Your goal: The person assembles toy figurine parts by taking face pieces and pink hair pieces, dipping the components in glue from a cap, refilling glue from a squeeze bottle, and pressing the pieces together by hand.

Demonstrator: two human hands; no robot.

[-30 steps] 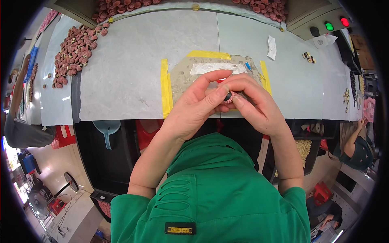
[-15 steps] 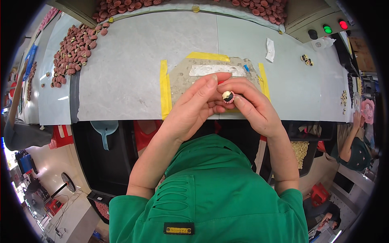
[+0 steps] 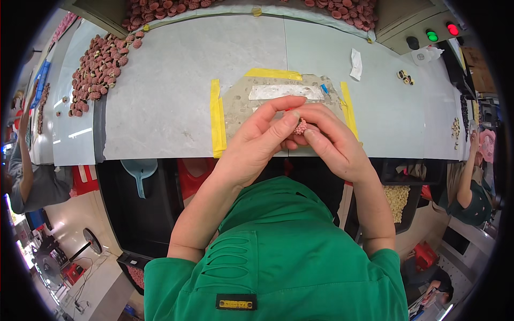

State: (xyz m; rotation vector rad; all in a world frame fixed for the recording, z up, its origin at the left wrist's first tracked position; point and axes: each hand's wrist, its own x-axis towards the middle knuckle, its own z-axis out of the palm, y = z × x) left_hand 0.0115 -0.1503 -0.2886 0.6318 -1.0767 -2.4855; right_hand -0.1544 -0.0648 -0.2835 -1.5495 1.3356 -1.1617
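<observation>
Over the taped board [image 3: 235, 115] at the front of the table, a small pink bumpy berry-like piece [image 3: 301, 127] is pinched between my two hands. My left hand [image 3: 267, 131] is closed, its thumb tip pressing the piece's left side. From the other side, my right hand [image 3: 334, 136] grips it between thumb and bent fingers. The pink knobbly side faces up, with a little dark colour showing at its upper left. My fingers hide the rest of it.
Pink bumpy pieces lie heaped [image 3: 99, 67] at the left and along the far edge. A white strip [image 3: 356, 64] and several black-and-cream pieces [image 3: 405, 77] are at the right. Below the table are a black bin [image 3: 134, 214] with a blue dustpan [image 3: 140, 172] and a tray of cream bits [image 3: 396, 203].
The piece has turned in my fingers: its cream-and-black face showed before, and now its pink bumpy side does. My left thumb has moved right and down onto it.
</observation>
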